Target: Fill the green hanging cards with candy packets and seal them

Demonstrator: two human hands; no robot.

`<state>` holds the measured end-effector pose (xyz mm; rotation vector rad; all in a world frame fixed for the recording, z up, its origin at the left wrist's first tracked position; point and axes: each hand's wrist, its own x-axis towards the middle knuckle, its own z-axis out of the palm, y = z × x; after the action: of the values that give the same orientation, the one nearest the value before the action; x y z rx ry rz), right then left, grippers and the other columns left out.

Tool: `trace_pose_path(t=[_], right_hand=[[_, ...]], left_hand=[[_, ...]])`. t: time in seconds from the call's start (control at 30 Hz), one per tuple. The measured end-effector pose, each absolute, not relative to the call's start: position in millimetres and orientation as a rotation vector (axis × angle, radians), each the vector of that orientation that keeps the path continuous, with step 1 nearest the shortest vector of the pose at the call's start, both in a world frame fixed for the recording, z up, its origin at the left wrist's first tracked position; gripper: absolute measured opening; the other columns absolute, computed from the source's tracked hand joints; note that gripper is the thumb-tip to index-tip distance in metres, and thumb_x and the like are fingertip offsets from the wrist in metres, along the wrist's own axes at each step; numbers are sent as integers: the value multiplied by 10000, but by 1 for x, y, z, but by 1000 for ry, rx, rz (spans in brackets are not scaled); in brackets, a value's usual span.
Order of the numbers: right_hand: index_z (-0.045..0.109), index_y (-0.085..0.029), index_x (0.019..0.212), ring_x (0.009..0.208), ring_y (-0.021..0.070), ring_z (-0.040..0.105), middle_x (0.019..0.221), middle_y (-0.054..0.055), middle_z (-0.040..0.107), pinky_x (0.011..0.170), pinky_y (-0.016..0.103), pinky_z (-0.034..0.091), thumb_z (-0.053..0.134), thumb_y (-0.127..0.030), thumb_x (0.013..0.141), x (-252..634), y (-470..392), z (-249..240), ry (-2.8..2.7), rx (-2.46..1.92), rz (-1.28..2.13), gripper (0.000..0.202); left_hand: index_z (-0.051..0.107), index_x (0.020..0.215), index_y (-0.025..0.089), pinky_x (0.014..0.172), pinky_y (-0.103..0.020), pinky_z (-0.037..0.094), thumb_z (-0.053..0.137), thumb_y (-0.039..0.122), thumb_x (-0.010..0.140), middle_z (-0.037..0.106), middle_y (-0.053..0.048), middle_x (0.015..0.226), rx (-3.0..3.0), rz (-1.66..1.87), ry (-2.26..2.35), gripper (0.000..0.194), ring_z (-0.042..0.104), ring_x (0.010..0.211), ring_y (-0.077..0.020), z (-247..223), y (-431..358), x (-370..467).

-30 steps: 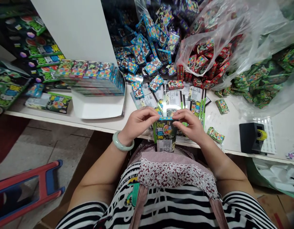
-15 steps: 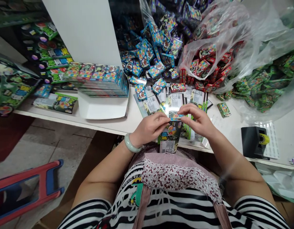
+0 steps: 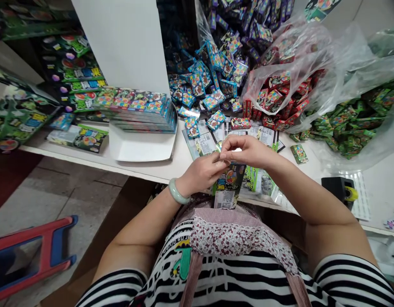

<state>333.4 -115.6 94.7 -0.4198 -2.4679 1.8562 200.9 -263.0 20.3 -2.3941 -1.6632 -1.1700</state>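
Observation:
A dark printed candy package [image 3: 230, 179] with a white label panel at its lower end stands in front of my apron, at the table's front edge. My left hand [image 3: 203, 174], with a pale green bangle on the wrist, is closed at the package's upper left corner. Thumb and fingers pinched, my right hand [image 3: 249, 151] reaches over the package's top and meets my left fingertips. What sits between the right fingertips is hidden. Behind the hands lie flat printed packages [image 3: 205, 144], with small blue candy boxes [image 3: 192, 127] and a red candy box [image 3: 240, 123] at their far side.
Heaps of blue boxes [image 3: 197, 83], red boxes in a clear bag [image 3: 273, 96] and green boxes [image 3: 353, 123] fill the back. A white tray [image 3: 142, 147] holds stacked packs [image 3: 136, 104] at left. A tape dispenser [image 3: 335, 191] stands right; a red-blue stool [image 3: 45, 251] is on the floor.
My right hand has moved left across the package's top until its fingertips meet my left ones. My left hand stays at the package's corner. The view has shifted slightly.

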Motion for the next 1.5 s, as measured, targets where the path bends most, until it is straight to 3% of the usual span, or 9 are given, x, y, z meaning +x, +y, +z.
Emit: trace_pose_path(t=[0.27,0.53,0.7,0.8,1.03,1.23,1.37,1.5], right_hand=[[601,-203,781,873,166,559,872,25,604,876,349,445,642,-385,889,357,-101,93,-2679,-329,1387,215],[591,-179,745,667,104,480,683,-28,576,663,270,359,656,-315,878,348,-99,82,-2811,-470,1424,202],[619,-162,739,647,90,475,664,-36,577,641,256,322,683,-271,839,343,-96,79,-2806,-525,1440,161],[613,-163,720,653,95,471,644,-37,562,643,258,320,690,-272,838,342,-96,77,-2781,-534,1456,178],[576,-180,681,626,98,472,646,-23,566,609,265,351,656,-225,841,342,-102,78,-2789,-638,1405,184],[570,-194,751,567,80,480,640,-53,554,542,224,375,709,-205,787,338,-101,58,-2464,-911,1995,144],[570,-183,686,497,76,460,576,-51,528,470,216,346,665,-191,753,339,-104,43,-1995,-1140,2534,117],[630,-170,681,528,90,515,611,-23,608,507,229,404,769,-284,643,347,-100,46,-1886,-1044,2698,184]], left_hand=[[581,1041,203,813,-342,551,535,225,974,636,-54,951,-2297,-1629,-1915,84,633,914,-177,13,-262,207],[585,1012,201,856,-330,510,491,317,994,625,-46,965,-2213,-1938,-2074,151,617,930,-174,5,-258,213],[590,1002,200,828,-321,506,465,396,1007,630,-41,953,-2174,-2000,-2088,233,616,912,-172,4,-257,213],[582,988,202,811,-325,507,568,454,956,638,-38,943,-2102,-1975,-2138,255,619,901,-177,1,-256,216],[553,943,213,755,-298,503,664,358,904,617,-4,875,-1924,-1991,-2160,187,607,822,-145,-7,-252,223],[521,1063,218,823,-312,541,687,320,878,600,-23,962,-1875,-2126,-2127,269,625,901,-153,-12,-258,224],[482,1248,224,786,-315,591,680,421,889,666,-71,1070,-1995,-2430,-2215,454,687,933,-178,-21,-273,233],[622,1122,190,735,-345,625,601,508,933,744,-75,968,-2278,-2384,-2233,370,728,860,-203,-11,-300,223]])
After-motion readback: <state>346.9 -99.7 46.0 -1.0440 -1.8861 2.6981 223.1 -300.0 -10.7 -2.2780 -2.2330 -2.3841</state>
